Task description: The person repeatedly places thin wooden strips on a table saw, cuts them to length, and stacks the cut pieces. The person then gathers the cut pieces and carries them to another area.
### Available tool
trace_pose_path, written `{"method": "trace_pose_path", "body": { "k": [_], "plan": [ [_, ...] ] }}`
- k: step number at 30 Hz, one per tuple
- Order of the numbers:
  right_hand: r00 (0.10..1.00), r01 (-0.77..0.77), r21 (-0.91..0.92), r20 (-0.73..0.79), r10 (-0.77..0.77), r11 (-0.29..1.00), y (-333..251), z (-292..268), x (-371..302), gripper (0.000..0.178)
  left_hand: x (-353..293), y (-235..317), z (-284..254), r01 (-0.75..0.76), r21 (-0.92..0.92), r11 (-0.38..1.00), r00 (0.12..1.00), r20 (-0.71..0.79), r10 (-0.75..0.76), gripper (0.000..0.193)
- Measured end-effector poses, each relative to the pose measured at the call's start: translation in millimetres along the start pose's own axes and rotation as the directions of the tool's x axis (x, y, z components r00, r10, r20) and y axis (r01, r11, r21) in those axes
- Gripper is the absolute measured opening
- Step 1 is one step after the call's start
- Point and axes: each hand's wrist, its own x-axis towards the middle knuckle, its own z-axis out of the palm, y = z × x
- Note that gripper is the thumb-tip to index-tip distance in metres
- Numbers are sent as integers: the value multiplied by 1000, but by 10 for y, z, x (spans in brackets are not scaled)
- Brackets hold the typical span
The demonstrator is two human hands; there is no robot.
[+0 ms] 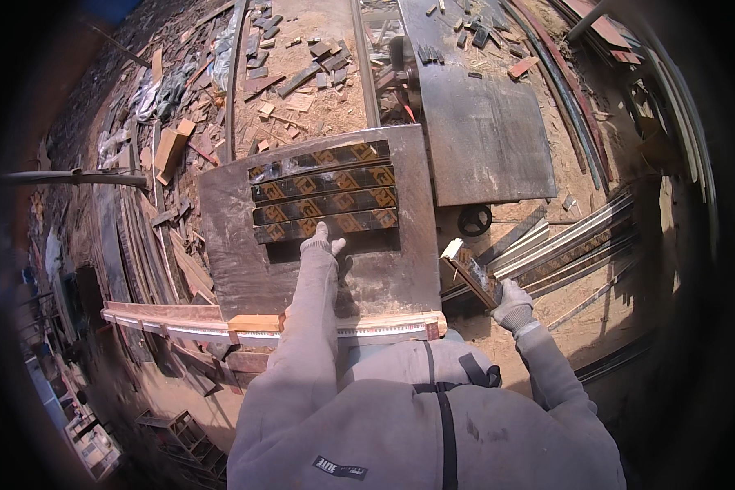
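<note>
My left hand (322,239), in a pale glove, reaches forward over a dark worn metal tabletop (229,261). Its thumb stands apart from the fingers, and the fingertips are at the near edge of the closest of several dark printed boards (351,224). These short boards lie side by side in rows across the tabletop, orange marks on their faces. Off the table's right side, my gloved right hand (513,307) is closed around the near end of a short dark board (475,274), held at a slant. The fingers beneath that board are partly hidden.
A long measuring rule (384,329) runs along the table's near edge, with an orange wood block (255,323) on it. Long boards (572,245) are stacked at right. A second metal tabletop (490,139) stands beyond. Offcuts (302,77) and sawdust litter the far ground.
</note>
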Motion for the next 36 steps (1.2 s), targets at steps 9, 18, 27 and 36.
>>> {"method": "trace_pose_path", "body": {
  "k": [9,18,27,36],
  "plan": [
    [884,467,-215,121,-451,858,-1261,-171,254,49,-512,-205,-343,-627,631,456,751,645,140,88],
    [727,675,-238,55,-684,698,-1490,353,350,50,-629,-433,-1250,-237,521,820,803,580,-137,42],
    [750,613,-305,-67,-658,729,-680,732,644,49,-635,-464,-1267,-715,692,99,698,698,161,37],
    [700,642,-431,-9,-714,634,-729,636,413,23,-1264,-929,-717,-881,334,-334,356,934,-5,57]
  ]
}}
